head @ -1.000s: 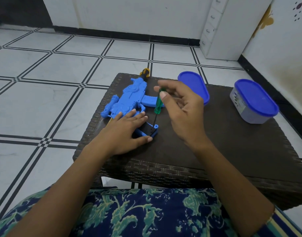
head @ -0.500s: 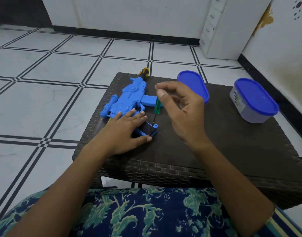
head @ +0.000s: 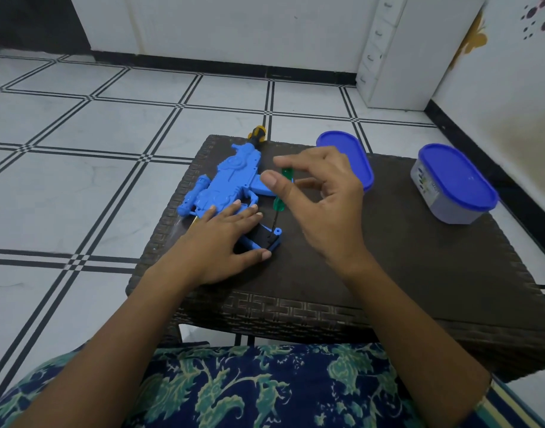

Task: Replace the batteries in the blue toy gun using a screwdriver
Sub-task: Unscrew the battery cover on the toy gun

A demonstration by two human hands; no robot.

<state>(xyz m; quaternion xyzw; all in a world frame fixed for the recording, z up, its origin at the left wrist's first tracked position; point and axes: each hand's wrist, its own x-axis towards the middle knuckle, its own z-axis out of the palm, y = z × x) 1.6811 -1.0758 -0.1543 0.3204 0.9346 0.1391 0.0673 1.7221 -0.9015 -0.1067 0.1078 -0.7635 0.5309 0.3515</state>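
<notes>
The blue toy gun (head: pixel 231 180) lies flat on the left part of the dark wicker table (head: pixel 388 273), its yellow-and-black muzzle at the far edge. My left hand (head: pixel 224 242) presses flat on the gun's grip, the fingers spread over it. A green-handled screwdriver (head: pixel 280 196) stands nearly upright with its tip in the black grip end. My right hand (head: pixel 320 205) holds the handle's top lightly between thumb and forefinger, the other fingers loosely spread.
A blue lid (head: pixel 348 159) lies at the table's far edge behind my right hand. A grey tub with a blue lid (head: pixel 453 183) stands at the far right. A white drawer unit (head: pixel 397 50) stands on the tiled floor beyond.
My right hand's fingers have shifted around the screwdriver handle, the thumb moving left, as in a turning motion. The left hand and the gun have stayed put.
</notes>
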